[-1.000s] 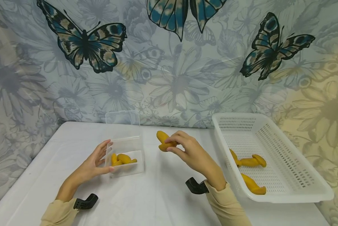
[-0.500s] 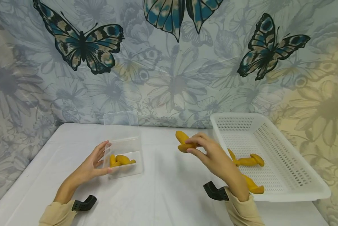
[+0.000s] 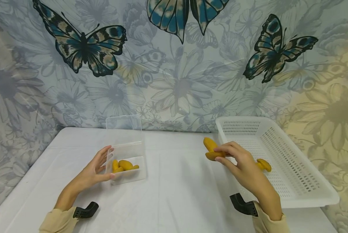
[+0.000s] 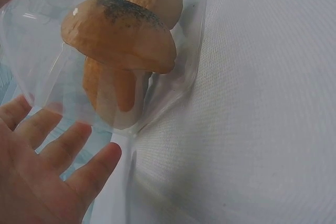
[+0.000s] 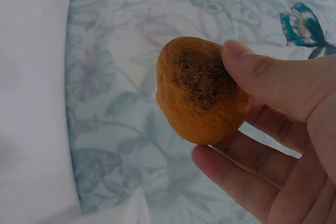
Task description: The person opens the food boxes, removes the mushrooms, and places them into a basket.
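Observation:
My right hand (image 3: 246,168) pinches a yellow-brown mushroom (image 3: 210,144) between thumb and fingers, above the table by the left rim of the white basket. In the right wrist view, the mushroom (image 5: 197,90) turns its rounded, dark-speckled cap to the camera. On the left, my left hand (image 3: 89,174) holds the side of a clear plastic box (image 3: 127,178), thumb at the front and fingers behind. Several mushrooms (image 3: 125,164) lie inside that box. Through its wall, the left wrist view shows a mushroom (image 4: 118,35) with a dark-speckled cap.
A white perforated basket (image 3: 305,194) stands at the right of the white-covered table (image 3: 174,200). One mushroom (image 3: 264,165) shows in it, partly behind my right hand. The box's clear lid (image 3: 123,123) stands raised at the back, near the butterfly-patterned cloth (image 3: 182,87).
My right hand has moved to the right with the mushroom, from near the box to the basket's left rim. My left hand stays on the box.

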`<action>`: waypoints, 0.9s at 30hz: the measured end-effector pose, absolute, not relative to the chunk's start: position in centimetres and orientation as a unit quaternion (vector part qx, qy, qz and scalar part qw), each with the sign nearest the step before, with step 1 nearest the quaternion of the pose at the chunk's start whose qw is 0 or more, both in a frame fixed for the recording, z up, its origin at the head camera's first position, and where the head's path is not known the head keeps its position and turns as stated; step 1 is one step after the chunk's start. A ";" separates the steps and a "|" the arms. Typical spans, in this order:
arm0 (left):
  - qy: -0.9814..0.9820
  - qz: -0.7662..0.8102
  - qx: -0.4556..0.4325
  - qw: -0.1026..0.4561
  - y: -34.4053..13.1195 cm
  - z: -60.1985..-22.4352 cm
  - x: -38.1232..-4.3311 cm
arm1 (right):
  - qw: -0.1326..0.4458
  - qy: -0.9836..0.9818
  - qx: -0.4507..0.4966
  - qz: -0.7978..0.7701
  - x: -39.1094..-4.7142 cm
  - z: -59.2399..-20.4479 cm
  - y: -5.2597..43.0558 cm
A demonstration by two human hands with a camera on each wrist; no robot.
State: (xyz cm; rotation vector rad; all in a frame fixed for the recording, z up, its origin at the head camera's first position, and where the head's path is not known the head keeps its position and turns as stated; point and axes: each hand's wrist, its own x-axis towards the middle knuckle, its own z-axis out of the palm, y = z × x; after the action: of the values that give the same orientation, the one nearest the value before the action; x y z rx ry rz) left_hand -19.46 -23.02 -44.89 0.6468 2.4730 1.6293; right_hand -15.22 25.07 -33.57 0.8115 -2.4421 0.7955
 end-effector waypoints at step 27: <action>0.807 0.547 0.215 0.058 -22.9 -44.6 -19.2 | 0.232 -0.905 0.198 0.298 -12.8 -35.0 33.2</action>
State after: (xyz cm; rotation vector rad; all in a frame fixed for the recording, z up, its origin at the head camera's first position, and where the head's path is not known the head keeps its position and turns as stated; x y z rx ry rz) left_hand -19.25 -22.91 -44.61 0.6527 2.4465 1.6572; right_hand -12.84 33.22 -35.00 0.5453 -2.4864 0.8184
